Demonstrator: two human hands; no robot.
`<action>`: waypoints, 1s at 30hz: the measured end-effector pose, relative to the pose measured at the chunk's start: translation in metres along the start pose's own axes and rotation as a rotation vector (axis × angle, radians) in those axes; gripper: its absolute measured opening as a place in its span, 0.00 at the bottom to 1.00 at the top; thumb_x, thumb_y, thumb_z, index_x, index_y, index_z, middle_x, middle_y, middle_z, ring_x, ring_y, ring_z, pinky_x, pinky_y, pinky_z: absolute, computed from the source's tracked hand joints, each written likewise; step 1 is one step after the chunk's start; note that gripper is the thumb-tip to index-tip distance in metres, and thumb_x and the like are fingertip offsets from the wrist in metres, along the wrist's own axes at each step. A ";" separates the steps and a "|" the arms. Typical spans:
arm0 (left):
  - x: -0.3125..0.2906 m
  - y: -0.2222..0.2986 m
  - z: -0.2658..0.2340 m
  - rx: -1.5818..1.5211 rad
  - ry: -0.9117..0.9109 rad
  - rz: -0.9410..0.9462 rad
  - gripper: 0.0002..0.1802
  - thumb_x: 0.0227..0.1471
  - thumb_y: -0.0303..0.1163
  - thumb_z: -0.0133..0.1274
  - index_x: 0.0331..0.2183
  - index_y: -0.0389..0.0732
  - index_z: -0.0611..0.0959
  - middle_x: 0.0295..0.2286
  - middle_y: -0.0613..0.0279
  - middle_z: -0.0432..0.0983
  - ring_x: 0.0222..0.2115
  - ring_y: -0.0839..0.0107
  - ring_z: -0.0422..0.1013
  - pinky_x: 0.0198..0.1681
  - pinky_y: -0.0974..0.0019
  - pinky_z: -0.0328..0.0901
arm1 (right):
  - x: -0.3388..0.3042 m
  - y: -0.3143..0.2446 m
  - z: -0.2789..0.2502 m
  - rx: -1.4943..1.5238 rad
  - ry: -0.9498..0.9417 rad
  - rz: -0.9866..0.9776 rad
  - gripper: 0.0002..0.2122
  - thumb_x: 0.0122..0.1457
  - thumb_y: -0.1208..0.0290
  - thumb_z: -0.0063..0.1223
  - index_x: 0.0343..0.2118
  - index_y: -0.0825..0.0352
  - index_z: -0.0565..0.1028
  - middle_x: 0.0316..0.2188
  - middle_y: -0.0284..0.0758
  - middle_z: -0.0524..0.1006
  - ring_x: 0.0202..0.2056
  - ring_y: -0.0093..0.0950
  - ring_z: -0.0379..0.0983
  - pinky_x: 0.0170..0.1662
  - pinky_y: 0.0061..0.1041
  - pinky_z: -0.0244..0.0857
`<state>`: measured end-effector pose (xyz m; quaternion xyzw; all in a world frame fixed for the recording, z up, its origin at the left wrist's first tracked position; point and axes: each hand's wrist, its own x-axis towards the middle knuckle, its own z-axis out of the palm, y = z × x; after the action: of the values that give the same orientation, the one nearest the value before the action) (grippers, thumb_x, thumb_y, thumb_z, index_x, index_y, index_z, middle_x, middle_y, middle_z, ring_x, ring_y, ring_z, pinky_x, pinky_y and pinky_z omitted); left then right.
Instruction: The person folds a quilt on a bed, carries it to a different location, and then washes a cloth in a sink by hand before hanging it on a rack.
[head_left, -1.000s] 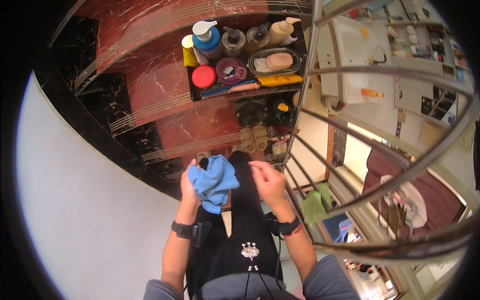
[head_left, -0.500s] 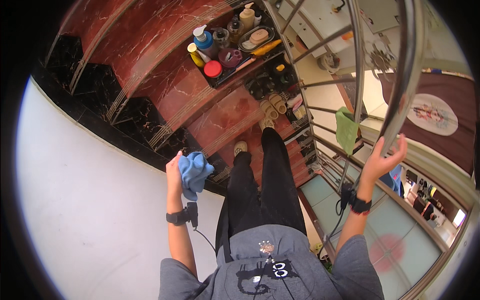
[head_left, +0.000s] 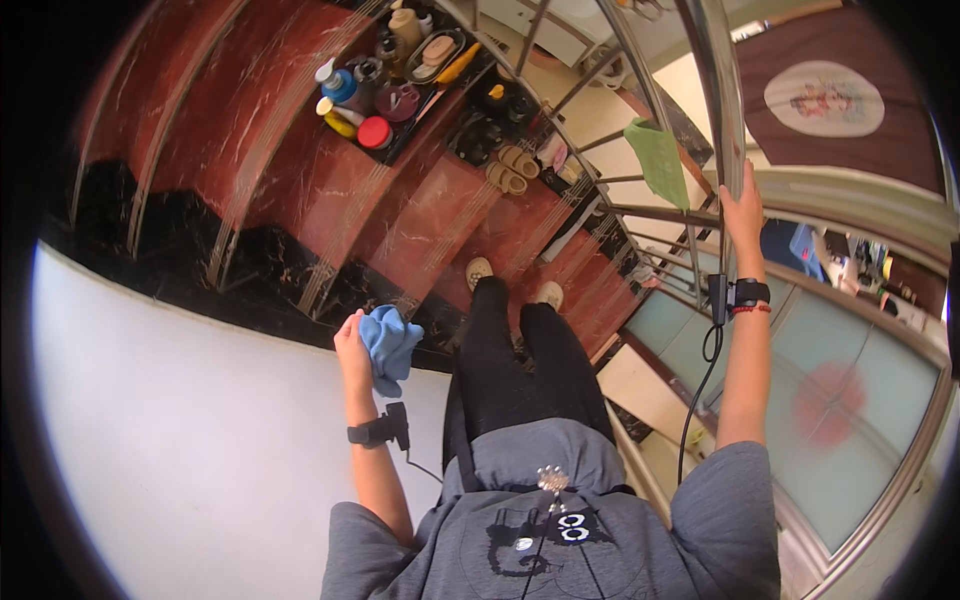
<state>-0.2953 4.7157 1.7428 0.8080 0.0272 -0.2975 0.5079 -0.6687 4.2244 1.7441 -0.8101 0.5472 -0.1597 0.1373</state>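
Observation:
A crumpled blue cloth (head_left: 392,348) is gripped in my left hand (head_left: 352,352), held out beside the white wall. My right hand (head_left: 742,222) is on the shiny metal handrail (head_left: 715,90), its thumb on one side and the fingers along the other. A light green cloth (head_left: 657,162) hangs over the railing bars near that hand. Below me, my feet in pale shoes (head_left: 480,272) stand on the red marble stairs (head_left: 415,205).
On a step ahead, a dark tray (head_left: 408,135) holds bottles, a red-lidded jar (head_left: 375,132) and a soap dish (head_left: 436,56). Beige sandals (head_left: 512,170) and dark shoes sit beyond it by the railing. The white wall (head_left: 200,430) runs along my left; frosted glass panels (head_left: 800,350) are at right.
My right hand, earlier spread beside the handrail, now rests around it. My right foot has moved back nearer me, and the view has turned. The blue cloth stays in my left hand.

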 end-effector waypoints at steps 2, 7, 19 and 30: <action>0.005 0.010 0.023 -0.036 0.026 0.053 0.16 0.54 0.35 0.45 0.30 0.30 0.78 0.23 0.68 0.71 0.24 0.81 0.64 0.30 0.75 0.61 | -0.016 0.030 0.005 -0.007 0.063 0.026 0.30 0.48 0.70 0.50 0.56 0.65 0.55 0.55 0.46 0.57 0.55 0.41 0.54 0.56 0.33 0.49; 0.062 0.000 0.116 0.058 0.027 0.301 0.18 0.52 0.37 0.47 0.23 0.31 0.77 0.19 0.67 0.69 0.21 0.79 0.61 0.27 0.73 0.59 | -0.078 0.107 0.013 -0.071 0.112 0.096 0.25 0.46 0.72 0.51 0.51 0.61 0.62 0.52 0.43 0.62 0.52 0.41 0.58 0.54 0.34 0.52; -0.130 -0.071 0.626 0.907 -0.801 1.208 0.16 0.49 0.43 0.47 0.30 0.40 0.79 0.25 0.47 0.74 0.28 0.49 0.70 0.30 0.56 0.63 | -0.621 0.402 0.121 0.097 0.149 1.175 0.08 0.44 0.68 0.49 0.24 0.65 0.76 0.20 0.40 0.76 0.26 0.35 0.74 0.33 0.29 0.67; -0.550 -0.333 0.634 0.960 -2.307 0.923 0.18 0.49 0.47 0.48 0.28 0.39 0.71 0.23 0.51 0.67 0.26 0.53 0.67 0.30 0.60 0.62 | -0.606 0.313 -0.041 1.226 0.791 1.068 0.18 0.48 0.72 0.57 0.43 0.66 0.70 0.35 0.35 0.75 0.36 0.26 0.71 0.41 0.25 0.64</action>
<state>-1.1496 4.4881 1.5594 0.1281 -0.7970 -0.5889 -0.0397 -1.1615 4.6728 1.5919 -0.1191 0.6766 -0.6051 0.4023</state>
